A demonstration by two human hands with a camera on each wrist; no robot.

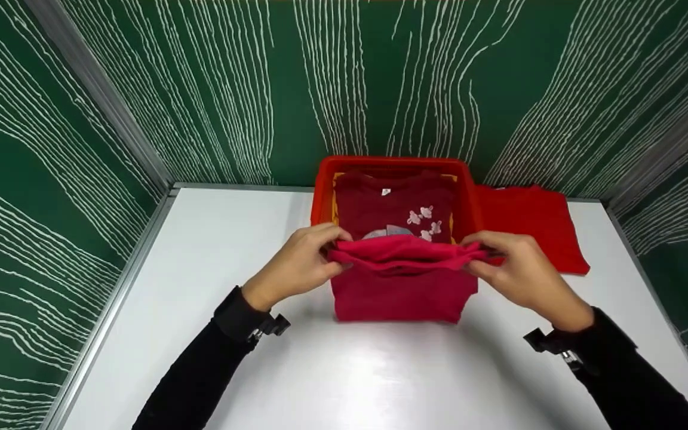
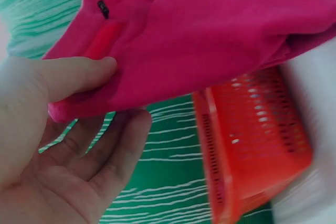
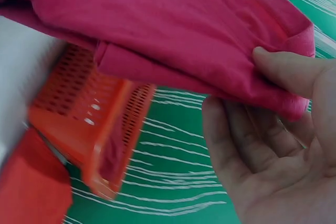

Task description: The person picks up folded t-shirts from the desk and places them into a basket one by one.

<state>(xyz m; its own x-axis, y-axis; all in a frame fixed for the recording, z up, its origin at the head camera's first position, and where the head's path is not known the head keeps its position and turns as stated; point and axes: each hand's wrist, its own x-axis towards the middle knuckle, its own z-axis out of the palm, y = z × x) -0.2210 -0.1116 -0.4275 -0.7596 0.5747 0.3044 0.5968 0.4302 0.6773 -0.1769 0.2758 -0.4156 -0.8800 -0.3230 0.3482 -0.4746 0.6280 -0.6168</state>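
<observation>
One pink garment (image 1: 404, 286) in two hands (image 1: 302, 260) (image 1: 520, 272), one red basket (image 1: 396, 160)

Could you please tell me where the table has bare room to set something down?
The white table is bare to the left of the red basket and left hand, and on the near side of the pink garment. It is crowded at the basket's right, where the folded red garment lies just beyond the right hand.
</observation>
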